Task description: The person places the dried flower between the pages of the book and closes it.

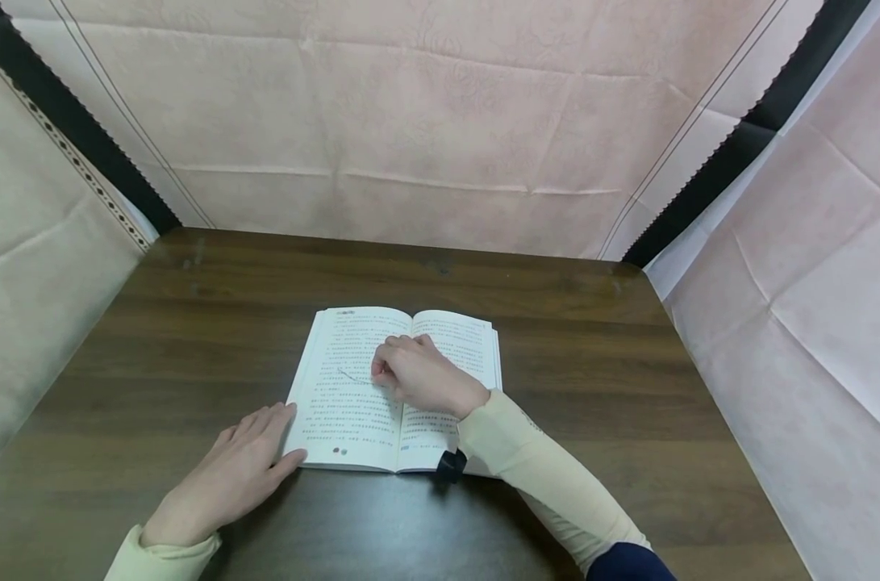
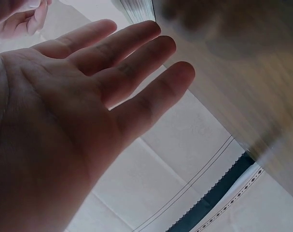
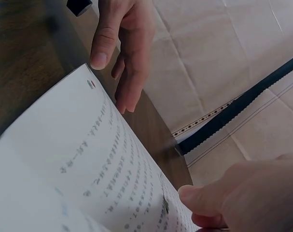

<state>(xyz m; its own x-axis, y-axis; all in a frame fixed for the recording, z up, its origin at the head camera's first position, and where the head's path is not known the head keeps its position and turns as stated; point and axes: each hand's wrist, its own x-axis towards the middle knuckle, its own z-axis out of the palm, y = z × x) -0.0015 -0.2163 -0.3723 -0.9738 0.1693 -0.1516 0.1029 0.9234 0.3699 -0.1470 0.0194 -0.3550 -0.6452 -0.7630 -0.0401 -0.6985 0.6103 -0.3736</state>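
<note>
An open book [image 1: 352, 420] with printed pages lies on the brown table. My right hand [image 1: 428, 375] is over the middle of the book, its fingers curled and thumb against the forefinger. From the fingertips a thin dark strand-like thing [image 1: 352, 376] runs left across the left page; the pinch itself is partly hidden. In the right wrist view, a small dark piece [image 3: 166, 205] shows on the page beside the right thumb [image 3: 189, 194]. My left hand [image 1: 239, 464], fingers extended, touches the book's lower left edge with fingertips and thumb.
The wooden table [image 1: 214, 323] reaches to pale cloth walls [image 1: 410, 121] at the back and both sides. Dark strips [image 1: 84, 121] run along the wall corners. A small black device [image 1: 450, 466] sits at my right wrist, near the book's lower edge.
</note>
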